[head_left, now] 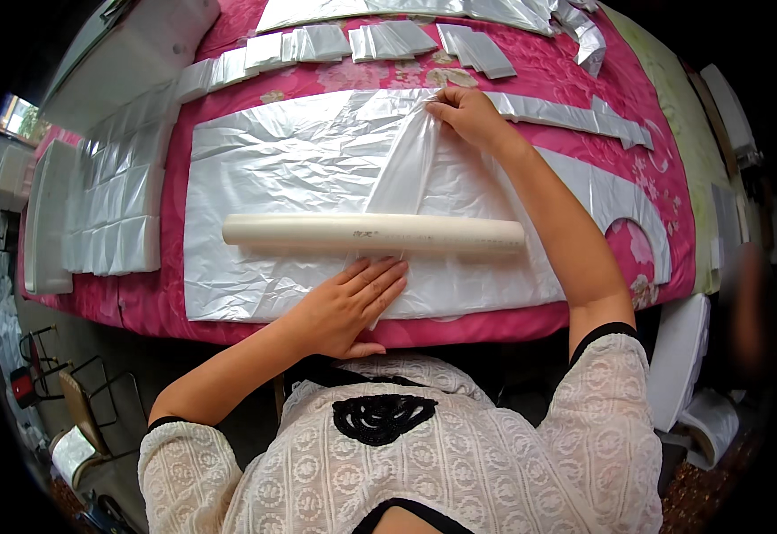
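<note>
A wide stack of white plastic bags (272,151) lies flat and crinkled before me. Across it rests a long cream-coloured tube (317,231), running left to right. My right hand (467,116) pinches the far end of a narrow folded plastic bag (406,165), which slants down to the tube and passes out of sight behind it. My left hand (357,298) lies flat on the sheets just on the near side of the tube, fingers stretched out and palm down. At the right the stack has a rounded cut-out that shows the pink cloth.
Under everything spreads a pink flowered cloth (406,334). Folded clear packets (393,40) line the far side, and packed bundles (117,205) stand at the left beside a white box (130,62). A loose plastic strip (575,116) lies at the right. A chair (81,409) is at lower left.
</note>
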Demonstrator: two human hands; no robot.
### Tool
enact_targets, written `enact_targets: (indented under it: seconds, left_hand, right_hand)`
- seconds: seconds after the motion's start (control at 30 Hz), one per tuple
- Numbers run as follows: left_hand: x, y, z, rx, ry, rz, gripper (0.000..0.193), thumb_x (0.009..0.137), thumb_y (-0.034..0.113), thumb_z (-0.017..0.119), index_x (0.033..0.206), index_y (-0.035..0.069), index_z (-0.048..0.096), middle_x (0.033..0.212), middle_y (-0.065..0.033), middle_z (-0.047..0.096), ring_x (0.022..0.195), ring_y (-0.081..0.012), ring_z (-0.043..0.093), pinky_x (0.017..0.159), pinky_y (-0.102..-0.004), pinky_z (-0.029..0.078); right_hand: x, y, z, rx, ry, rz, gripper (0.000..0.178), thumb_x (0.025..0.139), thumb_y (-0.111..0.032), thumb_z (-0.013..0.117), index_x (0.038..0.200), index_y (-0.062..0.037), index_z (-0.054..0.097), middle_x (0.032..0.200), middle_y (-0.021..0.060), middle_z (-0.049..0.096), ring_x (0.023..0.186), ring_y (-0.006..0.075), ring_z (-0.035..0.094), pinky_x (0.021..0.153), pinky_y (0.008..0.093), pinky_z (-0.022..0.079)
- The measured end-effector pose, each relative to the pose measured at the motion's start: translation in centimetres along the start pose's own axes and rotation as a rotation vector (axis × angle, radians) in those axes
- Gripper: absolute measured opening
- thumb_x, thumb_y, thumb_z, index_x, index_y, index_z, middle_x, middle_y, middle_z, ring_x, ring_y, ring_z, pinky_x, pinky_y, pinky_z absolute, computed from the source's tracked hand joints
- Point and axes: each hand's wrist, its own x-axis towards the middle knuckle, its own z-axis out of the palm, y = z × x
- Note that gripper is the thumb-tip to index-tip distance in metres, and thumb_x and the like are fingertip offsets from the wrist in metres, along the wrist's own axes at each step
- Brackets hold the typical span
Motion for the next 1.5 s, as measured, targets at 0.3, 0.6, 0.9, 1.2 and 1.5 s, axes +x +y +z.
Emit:
enact_targets:
  seconds: [0.3,0.6,0.9,1.2,1.5]
  left_hand:
    - [-0.2,1.7,1.5,0.053,0.011,-0.058,0.084,0.082,0.058,0.043,0.134,-0.007,0.03,0.142,-0.0217,0.029,0.134,-0.0324,0.027,0.109,-0.0427,0.02]
    - [0.5,3.8,2.7,0.081,0.065,-0.118,0.088,0.079,0.058,0.049,0.135,-0.007,0.031,0.143,-0.023,0.028,0.134,-0.0342,0.025,0.109,-0.0453,0.019]
    - [0.5,1.2,0.6,-0.091,0.076,-0.057,0.091,0.073,0.05,0.062,0.137,-0.004,0.027,0.146,-0.0194,0.022,0.137,-0.0305,0.021,0.11,-0.043,0.018]
    - [1.3,6.0,5.4,0.236,0.15,-0.227,0.061,0.076,0.018,0.049,0.132,-0.003,0.037,0.143,-0.0193,0.03,0.134,-0.0322,0.027,0.108,-0.0452,0.021]
    - [0.3,5.5,4.4,0.175,0.126,-0.105,0.054,0.082,0.014,0.045,0.133,0.0,0.038,0.145,-0.0148,0.03,0.135,-0.027,0.026,0.109,-0.0428,0.022]
  right_hand:
    - [-6.8,-4.8,2.5,-0.314,0.12,-0.414,0.03,0.082,-0.018,0.062,0.109,-0.0061,0.061,0.108,0.012,0.059,0.096,0.0244,0.057,0.086,0.0337,0.045]
    - [-16.1,-2.6,2.8,-0.741,0.081,-0.466,0.05,0.075,-0.012,0.064,0.124,-0.0125,0.053,0.111,0.0105,0.056,0.098,0.028,0.052,0.086,0.04,0.042]
    - [-17.3,0.8,-6.0,-0.688,0.302,-0.203,0.052,0.073,-0.006,0.064,0.124,-0.011,0.053,0.114,0.0111,0.058,0.1,0.0299,0.053,0.088,0.0376,0.042]
    - [-14.9,-3.1,2.9,-0.639,-0.013,-0.641,0.05,0.068,-0.001,0.064,0.116,-0.0137,0.059,0.11,0.0067,0.06,0.098,0.0262,0.054,0.088,0.0386,0.042]
    - [-3.6,-2.0,2.3,-0.671,0.146,-0.589,0.051,0.071,-0.002,0.064,0.12,-0.0137,0.057,0.12,0.0069,0.056,0.114,0.0271,0.047,0.098,0.0369,0.037]
